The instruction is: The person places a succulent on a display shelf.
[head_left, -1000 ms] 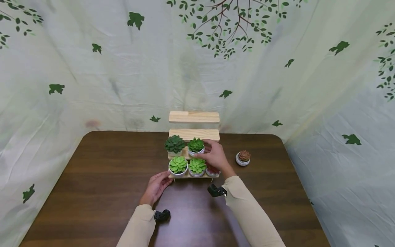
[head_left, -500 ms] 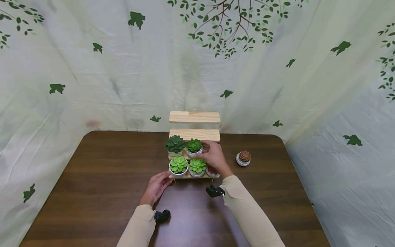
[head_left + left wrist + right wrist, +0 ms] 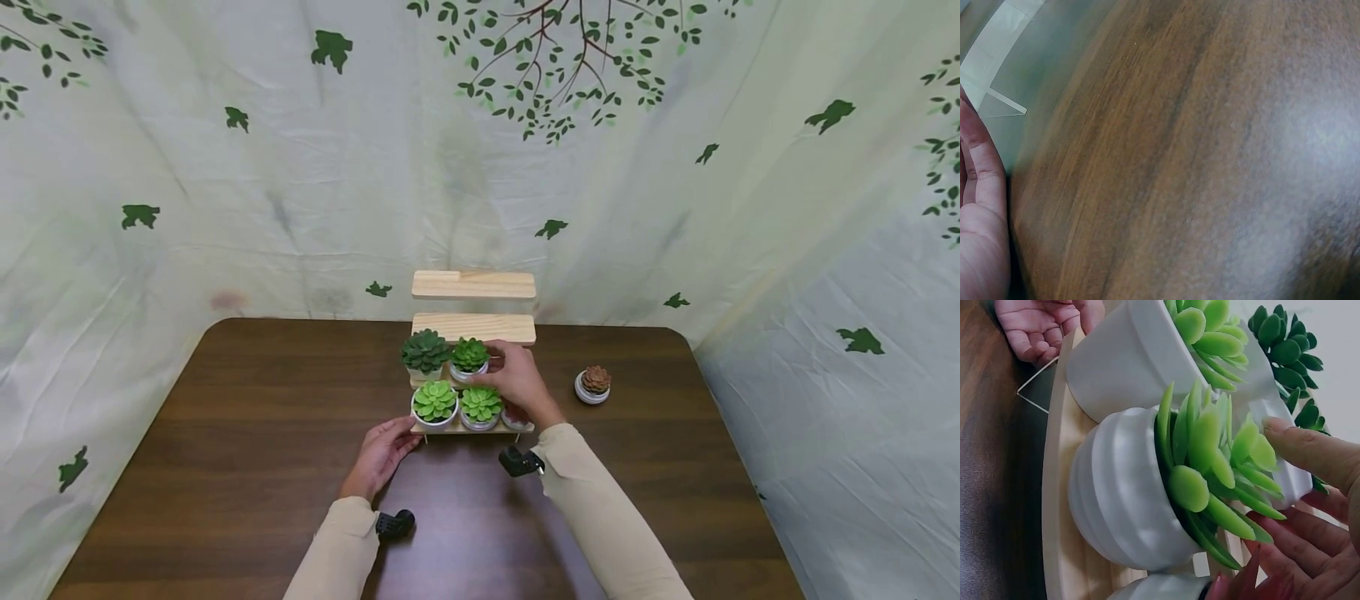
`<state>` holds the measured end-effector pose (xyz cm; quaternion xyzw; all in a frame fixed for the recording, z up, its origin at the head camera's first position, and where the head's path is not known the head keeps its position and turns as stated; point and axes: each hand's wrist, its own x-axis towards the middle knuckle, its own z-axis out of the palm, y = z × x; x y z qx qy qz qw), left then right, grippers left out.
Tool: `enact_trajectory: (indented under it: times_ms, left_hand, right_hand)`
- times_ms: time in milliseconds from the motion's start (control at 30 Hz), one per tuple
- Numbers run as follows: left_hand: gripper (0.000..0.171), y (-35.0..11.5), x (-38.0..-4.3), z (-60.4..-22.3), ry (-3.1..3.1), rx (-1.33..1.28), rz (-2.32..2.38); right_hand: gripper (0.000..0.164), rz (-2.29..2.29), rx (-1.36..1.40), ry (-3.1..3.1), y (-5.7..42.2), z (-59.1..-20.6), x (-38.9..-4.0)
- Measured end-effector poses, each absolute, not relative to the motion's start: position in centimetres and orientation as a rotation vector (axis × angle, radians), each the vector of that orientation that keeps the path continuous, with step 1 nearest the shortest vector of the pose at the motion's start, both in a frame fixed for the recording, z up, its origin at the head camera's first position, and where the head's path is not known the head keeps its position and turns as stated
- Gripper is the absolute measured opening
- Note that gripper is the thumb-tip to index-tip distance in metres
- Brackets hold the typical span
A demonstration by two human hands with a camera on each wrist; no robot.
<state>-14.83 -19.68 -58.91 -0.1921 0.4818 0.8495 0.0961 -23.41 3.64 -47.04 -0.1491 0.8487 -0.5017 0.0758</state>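
Observation:
My right hand (image 3: pixel 522 382) grips the white pot of a mid-green succulent (image 3: pixel 470 355) on the second tier of a wooden plant stand (image 3: pixel 472 327), thumb in front, fingers at its side. Directly left stands a dark green succulent (image 3: pixel 425 350). On the lowest tier are two light green succulents, one in a smooth pot (image 3: pixel 434 403) and one in a ribbed pot (image 3: pixel 1122 487). A reddish succulent (image 3: pixel 1250 581) beside them is partly hidden under my right hand. My left hand (image 3: pixel 381 454) holds the stand's front left corner.
A brown succulent in a white ribbed pot (image 3: pixel 593 385) stands on the dark wooden table (image 3: pixel 645 467), right of the stand. A white leaf-printed curtain (image 3: pixel 300 167) hangs behind the table. The stand's topmost board (image 3: pixel 473 284) is bare.
My right hand has slid the mid-green succulent slightly left along the second tier, closer to the dark green one. My left hand stays at the stand's corner.

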Motion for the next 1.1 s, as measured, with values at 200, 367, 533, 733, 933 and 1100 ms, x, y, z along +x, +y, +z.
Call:
enact_trajectory:
  times_ms: [200,367,533,733,933,1100]
  left_hand:
    - [0.022,-19.6,-14.8,-58.8,1.433,-0.592,2.509]
    - [0.021,-19.6,-14.8,-58.8,1.444,-0.578,2.510]
    - [0.023,-19.6,-14.8,-58.7,1.460,-0.551,2.517]
    - [0.025,-19.5,-14.7,-58.7,1.439,-0.580,2.512]
    - [0.026,-19.5,-14.7,-58.8,1.444,-0.577,2.512]
    - [0.027,-19.3,-14.7,-58.8,1.432,-0.589,2.522]
  right_hand:
    - [0.056,-1.546,-0.474,2.533,5.2,-47.3,-23.7]
    - [0.051,-1.659,-0.497,2.491,7.9,-47.2,-24.1]
    - [0.050,-1.814,-0.382,2.493,10.9,-47.5,-24.0]
    - [0.050,-1.938,-0.261,2.543,14.6,-48.7,-24.0]
    - [0.056,-1.998,-0.101,2.522,18.0,-50.5,-24.1]
    - [0.065,-1.964,-0.047,2.581,19.8,-52.1,-23.7]
